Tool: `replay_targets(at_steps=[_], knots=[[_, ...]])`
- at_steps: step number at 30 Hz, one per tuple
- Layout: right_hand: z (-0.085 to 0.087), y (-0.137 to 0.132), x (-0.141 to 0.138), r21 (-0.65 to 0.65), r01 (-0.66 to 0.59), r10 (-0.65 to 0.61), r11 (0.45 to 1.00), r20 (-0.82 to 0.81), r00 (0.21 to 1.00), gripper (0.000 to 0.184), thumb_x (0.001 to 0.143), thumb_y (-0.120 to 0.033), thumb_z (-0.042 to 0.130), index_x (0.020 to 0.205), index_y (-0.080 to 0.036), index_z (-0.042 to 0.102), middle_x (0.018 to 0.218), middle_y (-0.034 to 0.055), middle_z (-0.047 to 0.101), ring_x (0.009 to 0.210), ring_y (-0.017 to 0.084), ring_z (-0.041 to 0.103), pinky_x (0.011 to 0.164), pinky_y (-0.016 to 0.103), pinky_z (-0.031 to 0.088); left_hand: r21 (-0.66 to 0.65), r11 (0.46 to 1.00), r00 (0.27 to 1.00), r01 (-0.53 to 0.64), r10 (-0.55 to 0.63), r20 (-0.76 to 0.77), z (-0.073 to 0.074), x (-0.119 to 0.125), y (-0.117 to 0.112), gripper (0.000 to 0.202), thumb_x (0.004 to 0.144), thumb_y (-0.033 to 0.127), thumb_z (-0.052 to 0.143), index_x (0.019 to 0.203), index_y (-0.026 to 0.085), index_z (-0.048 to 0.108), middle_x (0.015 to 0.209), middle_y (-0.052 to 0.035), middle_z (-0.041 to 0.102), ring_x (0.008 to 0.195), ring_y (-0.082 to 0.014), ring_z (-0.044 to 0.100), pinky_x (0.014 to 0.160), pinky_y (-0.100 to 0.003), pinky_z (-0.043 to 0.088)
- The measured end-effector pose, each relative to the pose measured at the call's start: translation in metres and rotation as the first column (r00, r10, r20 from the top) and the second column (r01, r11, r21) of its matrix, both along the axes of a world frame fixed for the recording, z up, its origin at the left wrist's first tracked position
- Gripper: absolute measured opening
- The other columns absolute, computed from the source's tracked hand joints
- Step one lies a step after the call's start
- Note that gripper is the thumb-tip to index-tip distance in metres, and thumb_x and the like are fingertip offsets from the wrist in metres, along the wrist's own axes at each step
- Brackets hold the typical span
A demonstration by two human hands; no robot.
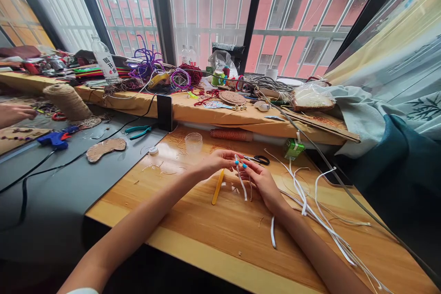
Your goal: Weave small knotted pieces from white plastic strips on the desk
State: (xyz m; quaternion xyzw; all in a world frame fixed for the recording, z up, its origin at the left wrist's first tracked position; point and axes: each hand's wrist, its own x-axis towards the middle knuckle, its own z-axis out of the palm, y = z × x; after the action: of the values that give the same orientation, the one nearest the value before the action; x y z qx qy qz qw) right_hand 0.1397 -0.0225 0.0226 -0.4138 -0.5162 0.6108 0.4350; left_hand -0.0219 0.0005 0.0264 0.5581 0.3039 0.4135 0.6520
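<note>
Above the wooden table point(193, 220), my left hand point(222, 161) and my right hand point(260, 179) meet, fingertips close together. Both are closed in a pinch on a white cord point(241, 183), whose loose end hangs down between them. Beside it dangles a thinner, darker strand. A yellow craft stick point(217, 187) lies just below my left hand. Behind my right hand are black-handled scissors point(261, 160), their blades partly covered by the fingers. A short white cord piece point(273, 232) rests by my right wrist, and several long white cords point(324, 220) spread out to the right.
A clear plastic cup point(193, 143), a white cap point(153, 150) and an orange thread spool point(231, 135) stand toward the back. On the grey left table are pliers point(138, 132), a blue glue gun point(57, 138), a twine cone point(67, 103) and another person's hand point(15, 114). A cable crosses the right side.
</note>
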Motion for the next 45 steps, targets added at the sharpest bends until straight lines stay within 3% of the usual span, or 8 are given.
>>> replay_targets(at_steps=[5, 13, 17, 27, 35, 40, 45], knots=[[0.005, -0.002, -0.002, 0.026, -0.059, 0.058, 0.998, 0.033, 0.998, 0.034, 0.059, -0.036, 0.065, 0.088, -0.018, 0.065, 0.073, 0.0027, 0.064, 0.064, 0.015, 0.059, 0.071, 0.032, 0.045, -0.063, 0.998, 0.999, 0.016, -0.013, 0.037, -0.002, 0.001, 0.001, 0.034, 0.06, 0.025, 0.066, 0.092, 0.013, 0.063, 0.07, -0.0047, 0.061, 0.064, -0.0095, 0.051, 0.062, -0.023, 0.036], [-0.004, 0.001, 0.0, -0.056, -0.109, 0.111, 0.992, 0.035, 0.993, 0.027, 0.057, -0.036, 0.067, 0.075, -0.016, 0.067, 0.066, 0.002, 0.063, 0.063, 0.013, 0.058, 0.066, 0.029, 0.045, -0.12, 0.993, 0.999, -0.024, 0.029, 0.039, -0.006, 0.002, -0.002, 0.029, 0.066, 0.031, 0.061, 0.089, 0.013, 0.064, 0.064, -0.0025, 0.055, 0.056, -0.0055, 0.045, 0.056, -0.019, 0.031], [-0.006, 0.001, 0.0, -0.038, -0.135, 0.137, 0.99, 0.046, 0.99, 0.027, 0.058, -0.036, 0.066, 0.075, -0.015, 0.067, 0.066, 0.002, 0.063, 0.064, 0.013, 0.057, 0.068, 0.027, 0.043, -0.108, 0.993, 0.998, -0.055, 0.056, 0.01, -0.007, 0.003, -0.002, 0.029, 0.063, 0.032, 0.063, 0.085, 0.013, 0.066, 0.059, 0.0003, 0.049, 0.052, -0.0037, 0.039, 0.051, -0.019, 0.028], [-0.008, 0.001, 0.001, -0.059, -0.183, 0.183, 0.981, -0.009, 0.983, 0.028, 0.063, -0.037, 0.062, 0.08, -0.016, 0.066, 0.072, 0.0035, 0.065, 0.064, 0.012, 0.058, 0.069, 0.027, 0.043, -0.028, 0.997, 0.987, -0.077, 0.072, -0.141, -0.004, 0.005, -0.003, 0.03, 0.06, 0.033, 0.064, 0.081, 0.012, 0.066, 0.056, -0.0002, 0.052, 0.049, -0.0044, 0.037, 0.05, -0.02, 0.026], [0.001, -0.001, 0.001, -0.107, -0.181, 0.18, 0.978, -0.017, 0.984, 0.023, 0.063, -0.027, 0.061, 0.083, -0.017, 0.066, 0.073, 0.0037, 0.066, 0.071, 0.014, 0.059, 0.078, 0.029, 0.042, -0.05, 0.992, 0.99, -0.12, 0.116, -0.075, -0.007, 0.002, 0.0, 0.03, 0.066, 0.035, 0.058, 0.083, 0.012, 0.065, 0.065, -0.0017, 0.055, 0.049, -0.0036, 0.039, 0.05, -0.02, 0.028], [0.001, -0.002, 0.0, -0.059, -0.168, 0.172, 0.984, 0.068, 0.983, 0.029, 0.063, -0.029, 0.062, 0.089, -0.018, 0.065, 0.071, 0.0021, 0.065, 0.067, 0.012, 0.059, 0.07, 0.027, 0.043, -0.073, 0.994, 0.995, -0.084, 0.08, -0.061, -0.007, 0.002, 0.001, 0.029, 0.064, 0.033, 0.06, 0.082, 0.01, 0.065, 0.064, -0.0029, 0.057, 0.048, -0.0036, 0.04, 0.05, -0.02, 0.028], [-0.003, -0.003, -0.003, -0.071, -0.137, 0.141, 0.988, 0.057, 0.988, 0.027, 0.06, -0.033, 0.063, 0.083, -0.018, 0.066, 0.063, 0.0004, 0.064, 0.061, 0.013, 0.059, 0.067, 0.027, 0.045, 0.033, 0.993, 0.975, -0.117, 0.122, -0.186, -0.005, 0.005, -0.001, 0.03, 0.061, 0.035, 0.061, 0.077, 0.01, 0.065, 0.06, -0.0008, 0.056, 0.048, -0.0041, 0.038, 0.048, -0.02, 0.028]])
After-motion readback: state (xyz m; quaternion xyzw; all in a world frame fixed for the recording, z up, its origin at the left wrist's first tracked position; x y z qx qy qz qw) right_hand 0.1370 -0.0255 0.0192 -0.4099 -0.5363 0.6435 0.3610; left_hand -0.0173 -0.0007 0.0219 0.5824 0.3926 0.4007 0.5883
